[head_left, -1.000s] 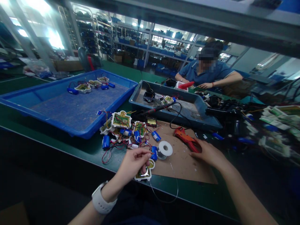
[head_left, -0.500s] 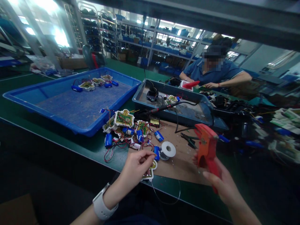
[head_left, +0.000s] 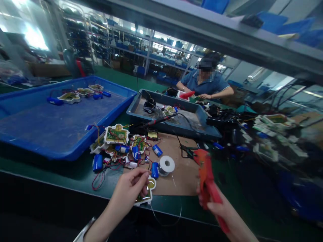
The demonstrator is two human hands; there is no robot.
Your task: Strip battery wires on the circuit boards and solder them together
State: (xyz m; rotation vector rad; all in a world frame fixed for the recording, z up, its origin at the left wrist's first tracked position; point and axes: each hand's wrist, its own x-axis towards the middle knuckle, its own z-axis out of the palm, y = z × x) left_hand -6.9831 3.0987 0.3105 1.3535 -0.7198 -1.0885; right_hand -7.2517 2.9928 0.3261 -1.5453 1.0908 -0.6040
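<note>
Right of the white plastic wire spool [head_left: 167, 164], the right hand [head_left: 217, 207] grips a red-and-orange pistol-shaped tool [head_left: 205, 170]; left of it, the left hand [head_left: 133, 185] pinches what seems a thin wire end [head_left: 149, 172] by a white-framed circuit board [head_left: 151, 183]. Steady fingertips help.

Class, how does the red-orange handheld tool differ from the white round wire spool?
The red-orange handheld tool is elongated; the white round wire spool has a disc-shaped face with a central hole.
The tool is gripped in the right hand; the spool rests on brown cardboard.
Both are to the person's right of the left hand.
</note>
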